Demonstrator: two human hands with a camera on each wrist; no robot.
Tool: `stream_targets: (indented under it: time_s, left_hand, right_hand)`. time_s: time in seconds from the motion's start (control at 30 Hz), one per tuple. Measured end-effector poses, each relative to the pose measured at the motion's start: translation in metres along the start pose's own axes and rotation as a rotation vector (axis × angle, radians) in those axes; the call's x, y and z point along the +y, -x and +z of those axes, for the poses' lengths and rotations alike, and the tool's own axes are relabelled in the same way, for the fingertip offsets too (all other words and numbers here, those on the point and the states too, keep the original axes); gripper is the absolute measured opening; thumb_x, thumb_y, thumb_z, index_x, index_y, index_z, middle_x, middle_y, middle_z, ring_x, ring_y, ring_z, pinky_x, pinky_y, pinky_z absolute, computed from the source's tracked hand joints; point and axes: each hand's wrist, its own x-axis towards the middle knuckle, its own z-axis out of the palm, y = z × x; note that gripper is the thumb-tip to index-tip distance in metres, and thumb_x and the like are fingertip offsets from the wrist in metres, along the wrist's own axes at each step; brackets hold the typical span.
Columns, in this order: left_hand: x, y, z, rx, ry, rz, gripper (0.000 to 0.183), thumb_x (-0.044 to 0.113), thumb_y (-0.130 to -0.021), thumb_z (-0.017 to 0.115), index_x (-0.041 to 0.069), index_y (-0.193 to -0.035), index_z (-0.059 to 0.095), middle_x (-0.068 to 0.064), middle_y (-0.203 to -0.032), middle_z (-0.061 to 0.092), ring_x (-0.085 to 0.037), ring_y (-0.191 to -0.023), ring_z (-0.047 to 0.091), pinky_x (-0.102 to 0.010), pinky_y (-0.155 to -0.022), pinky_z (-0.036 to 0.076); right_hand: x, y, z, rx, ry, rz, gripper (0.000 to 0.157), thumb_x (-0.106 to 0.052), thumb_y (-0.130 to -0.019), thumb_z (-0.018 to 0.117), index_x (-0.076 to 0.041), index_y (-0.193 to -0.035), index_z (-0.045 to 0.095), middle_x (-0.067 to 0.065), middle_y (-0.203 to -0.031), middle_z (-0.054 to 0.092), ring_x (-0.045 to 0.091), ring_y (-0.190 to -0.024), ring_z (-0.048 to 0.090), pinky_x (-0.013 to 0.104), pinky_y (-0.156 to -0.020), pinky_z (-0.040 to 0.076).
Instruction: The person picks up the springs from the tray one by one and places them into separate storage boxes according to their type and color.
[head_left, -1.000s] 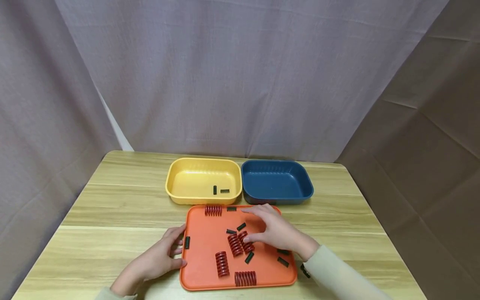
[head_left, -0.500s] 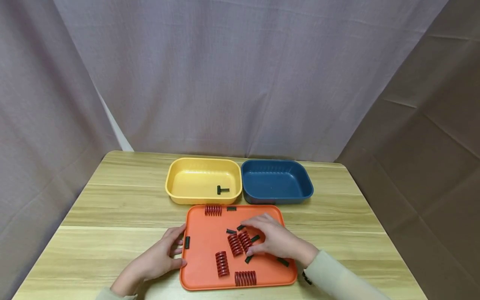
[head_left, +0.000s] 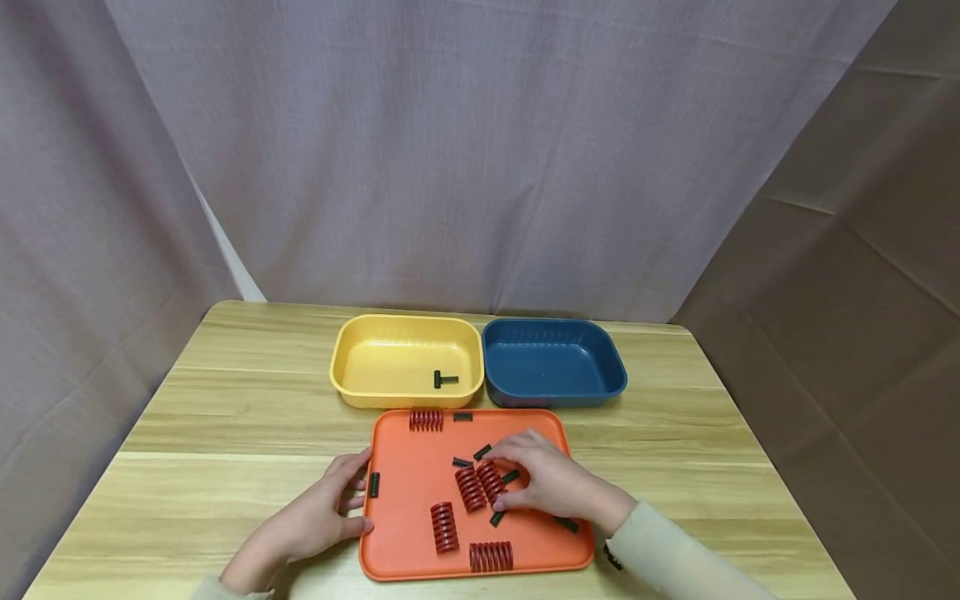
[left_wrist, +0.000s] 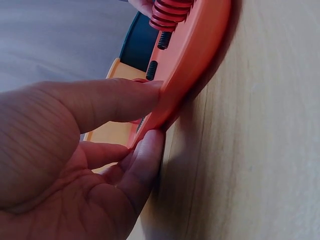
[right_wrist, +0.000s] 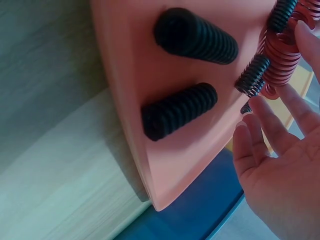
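An orange tray [head_left: 412, 500] lies on the table, bearing several large red springs and small black springs. At its left edge, my left hand [head_left: 318, 512] holds the rim between thumb and fingers. Over the tray's right half, my right hand [head_left: 558, 483] has its thumb and index finger at the two ends of a red spring [head_left: 491, 481], which still lies on the tray. Another red spring [head_left: 470, 490] lies close beside it. Around them are small black springs, one [head_left: 511, 477] by the right palm. In the right wrist view, two black springs [right_wrist: 180, 111] lie nearer the rim.
A yellow bin [head_left: 345, 358] holding two small black springs [head_left: 446, 380] stands behind the tray. The blue bin [head_left: 555, 367] adjoins it on the right. A dark object [head_left: 612, 558] lies on the table under the right sleeve. Grey curtains surround the table.
My right hand has come down slightly, and its thumb and index finger have closed on the red spring. One black spring in the yellow bin has shifted right against the other. My left hand stays put.
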Motion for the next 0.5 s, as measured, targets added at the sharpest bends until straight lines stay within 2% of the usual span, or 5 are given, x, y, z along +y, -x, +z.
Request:
stream_targets:
  time_s: [0.2,0.33,0.5]
  left_hand:
    - [0.0021,-0.0002,0.001,0.01,-0.03,-0.009,0.094,-0.009,-0.078,0.072,-0.009,-0.15,0.011,-0.024,-0.142,0.024,-0.041,-0.123,0.044,-0.03,-0.096,0.047]
    - [0.0047,-0.0005,0.0024,0.038,-0.095,-0.028,0.095,-0.008,-0.077,0.073,-0.008,-0.15,0.014,-0.022,-0.14,0.028,-0.035,-0.115,0.047,-0.029,-0.093,0.049]
    - [0.0053,-0.0008,0.0039,0.063,-0.13,-0.052,0.095,-0.008,-0.075,0.073,-0.007,-0.15,0.016,-0.02,-0.137,0.031,-0.03,-0.109,0.046,-0.027,-0.089,0.05]
  right_hand:
    - [0.0004,0.0002,0.0016,-0.017,0.007,0.019,0.059,-0.049,-0.079,0.076,-0.03,-0.132,0.056,-0.013,-0.127,0.052,0.014,-0.115,0.042,0.04,-0.096,0.043]
    - [0.0007,-0.0004,0.0025,-0.016,0.015,0.017,0.058,-0.048,-0.079,0.076,-0.03,-0.131,0.057,-0.012,-0.126,0.052,0.014,-0.115,0.042,0.04,-0.095,0.043]
    - [-0.0003,-0.0004,0.0023,-0.009,0.025,0.007,0.056,-0.047,-0.08,0.076,-0.029,-0.129,0.058,-0.012,-0.124,0.053,0.013,-0.113,0.043,0.039,-0.094,0.043]
